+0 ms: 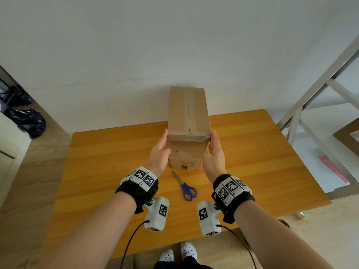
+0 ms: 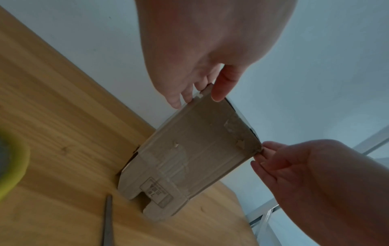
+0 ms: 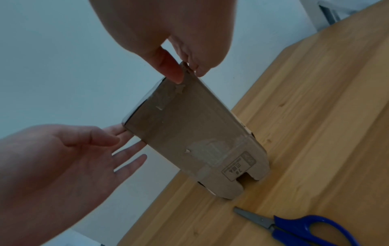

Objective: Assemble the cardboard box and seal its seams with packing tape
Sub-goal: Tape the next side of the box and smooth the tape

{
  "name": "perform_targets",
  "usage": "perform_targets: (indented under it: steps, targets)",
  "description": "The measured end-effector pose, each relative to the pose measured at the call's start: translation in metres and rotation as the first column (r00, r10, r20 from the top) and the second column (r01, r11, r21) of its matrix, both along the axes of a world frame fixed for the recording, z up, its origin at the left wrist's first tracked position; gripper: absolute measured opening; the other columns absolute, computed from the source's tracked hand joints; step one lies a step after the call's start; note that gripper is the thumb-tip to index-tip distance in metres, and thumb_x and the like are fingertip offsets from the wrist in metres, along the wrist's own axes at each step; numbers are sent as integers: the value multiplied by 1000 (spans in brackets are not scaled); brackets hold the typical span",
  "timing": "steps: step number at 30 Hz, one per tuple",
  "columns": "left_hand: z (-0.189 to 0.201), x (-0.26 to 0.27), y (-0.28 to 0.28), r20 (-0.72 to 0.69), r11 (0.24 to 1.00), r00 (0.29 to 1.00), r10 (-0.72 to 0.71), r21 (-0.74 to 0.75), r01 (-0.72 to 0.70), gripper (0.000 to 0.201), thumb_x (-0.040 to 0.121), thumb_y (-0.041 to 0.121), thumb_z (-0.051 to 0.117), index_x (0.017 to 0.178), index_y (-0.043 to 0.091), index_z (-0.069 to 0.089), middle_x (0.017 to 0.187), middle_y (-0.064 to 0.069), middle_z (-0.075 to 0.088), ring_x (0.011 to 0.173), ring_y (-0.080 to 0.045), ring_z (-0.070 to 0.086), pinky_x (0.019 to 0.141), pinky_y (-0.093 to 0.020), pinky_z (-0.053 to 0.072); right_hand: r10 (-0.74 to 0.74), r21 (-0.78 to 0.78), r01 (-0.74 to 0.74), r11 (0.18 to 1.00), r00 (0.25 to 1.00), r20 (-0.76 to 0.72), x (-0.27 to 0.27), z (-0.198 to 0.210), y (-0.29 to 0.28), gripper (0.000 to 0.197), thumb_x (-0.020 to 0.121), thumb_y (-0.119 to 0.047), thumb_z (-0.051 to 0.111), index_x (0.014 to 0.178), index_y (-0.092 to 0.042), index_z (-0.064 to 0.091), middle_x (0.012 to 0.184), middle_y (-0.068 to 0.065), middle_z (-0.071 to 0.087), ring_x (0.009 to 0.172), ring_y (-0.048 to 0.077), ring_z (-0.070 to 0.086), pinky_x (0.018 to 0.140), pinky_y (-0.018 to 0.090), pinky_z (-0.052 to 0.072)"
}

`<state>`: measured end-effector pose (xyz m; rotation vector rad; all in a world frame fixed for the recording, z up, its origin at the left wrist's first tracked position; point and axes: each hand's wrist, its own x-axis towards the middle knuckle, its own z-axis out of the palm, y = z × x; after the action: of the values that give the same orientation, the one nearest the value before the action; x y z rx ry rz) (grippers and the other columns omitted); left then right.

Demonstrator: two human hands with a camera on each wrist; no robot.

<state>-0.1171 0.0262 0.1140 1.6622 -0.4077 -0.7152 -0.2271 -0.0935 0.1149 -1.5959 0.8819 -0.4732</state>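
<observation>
A tall brown cardboard box [image 1: 188,113] stands upright on the wooden table [image 1: 116,152], its bottom flaps loose against the tabletop. Glossy tape runs along the centre seam of its closed top. My left hand [image 1: 163,145] lies along the box's upper left side with straight fingers, thumb near the front face. My right hand [image 1: 211,145] pinches the upper right corner. The right wrist view shows that thumb on the front face of the box [image 3: 189,133] and the fingers [image 3: 200,68] behind the edge. The left wrist view shows the same front face [image 2: 189,158].
Blue-handled scissors [image 1: 185,186] lie shut on the table just in front of the box. A white wall stands right behind it. A metal shelf frame [image 1: 310,98] rises at the right, and black bags [image 1: 29,121] sit on the floor at the left.
</observation>
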Motion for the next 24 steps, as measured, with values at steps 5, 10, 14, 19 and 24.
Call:
perform_targets:
  steps: [5,10,14,19,24]
  targets:
    - [-2,7,-4,16,999,999,-28,27,28,70,89,-7,34,148,25,16,155,4,22,141,-12,22,115,-43,25,-28,44,27,999,999,38,6,-2,-7,84,78,21,35,150,-19,21,151,0,35,141,13,29,113,33,33]
    - [-3,9,-7,41,989,995,-88,125,82,70,90,-1,37,150,23,7,156,5,16,142,-14,17,117,-38,17,51,24,-50,998,999,-18,11,-9,-15,83,77,21,31,149,-20,27,143,-3,44,132,9,39,95,15,42]
    - [0,14,-8,50,976,988,-147,169,137,67,95,9,36,149,20,-3,157,1,9,144,-16,12,118,-36,11,128,62,-123,990,989,-70,7,-16,-23,84,76,21,33,149,-20,25,147,-3,40,132,7,38,87,9,40]
    - [3,22,-5,318,966,918,-238,173,191,50,102,34,20,147,35,0,156,13,-6,143,-5,-6,115,-32,0,192,155,-195,968,981,40,-1,-10,-34,75,89,15,34,152,-19,11,154,1,27,141,16,27,106,26,31]
    - [-9,47,-6,530,891,748,-401,415,184,46,98,45,18,143,46,12,157,2,-9,145,-22,-4,116,-41,3,250,-179,-251,951,968,-29,0,-4,-46,46,102,-34,34,148,-32,26,151,-8,33,139,7,28,114,29,27]
